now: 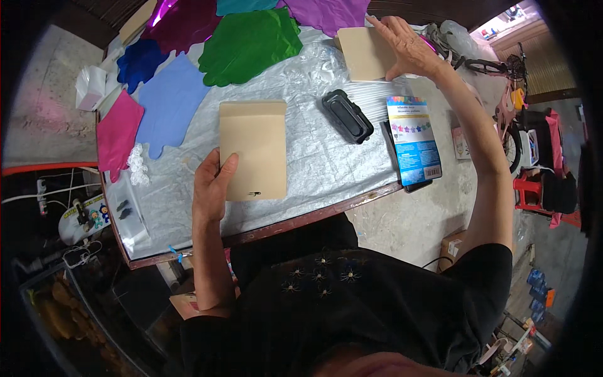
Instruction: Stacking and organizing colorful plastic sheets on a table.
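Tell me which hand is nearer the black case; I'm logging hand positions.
Right, though narrowly. The right hand rests on a tan card just beyond the black case. The left hand holds a tan envelope farther off, to the case's left.

Person wears a black short-sleeved top (352,301) — small spider-like studs scattered across the near front. Both forearms bare; left hand (212,182) and right hand (408,47) ungloved — no rings or watch visible.
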The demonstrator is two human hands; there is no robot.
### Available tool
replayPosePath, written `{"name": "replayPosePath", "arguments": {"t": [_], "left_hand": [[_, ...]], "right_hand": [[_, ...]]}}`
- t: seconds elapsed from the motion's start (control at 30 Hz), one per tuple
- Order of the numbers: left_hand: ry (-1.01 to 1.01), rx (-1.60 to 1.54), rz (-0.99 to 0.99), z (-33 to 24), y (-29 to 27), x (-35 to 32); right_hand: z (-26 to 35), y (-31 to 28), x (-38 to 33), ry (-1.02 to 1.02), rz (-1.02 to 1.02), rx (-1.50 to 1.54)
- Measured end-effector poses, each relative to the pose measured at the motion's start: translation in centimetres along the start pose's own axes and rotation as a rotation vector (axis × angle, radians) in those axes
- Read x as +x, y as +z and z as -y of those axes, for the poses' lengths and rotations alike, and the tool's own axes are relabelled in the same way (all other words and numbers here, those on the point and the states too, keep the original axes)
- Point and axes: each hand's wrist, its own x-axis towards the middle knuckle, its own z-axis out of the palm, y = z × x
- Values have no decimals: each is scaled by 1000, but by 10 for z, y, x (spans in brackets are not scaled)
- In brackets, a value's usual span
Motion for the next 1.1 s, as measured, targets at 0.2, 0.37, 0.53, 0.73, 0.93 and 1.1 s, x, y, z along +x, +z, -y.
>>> {"name": "replayPosePath", "arguments": {"t": [0.2,0.37,0.53,0.73,0.93,1.1], "left_hand": [[3,0,-21,1,-2,-3],[14,1,-23,-9,-5,-12],[74,-149,-106,-17,-37,-26],[277,-290,-217,-37,-78,-44],[307,-217,-215,-56,-64,-57],[173,97,-199,-65,-46,-46]], "right_hand": [[-2,-14,7,31,-17,49],[-11,-38,12,180,150,415],[38,-121,26,376,-192,393],[169,-128,60,-61,-142,550],[261,-52,104,-76,405,676],[218,-20,109,-7,90,814]]}}
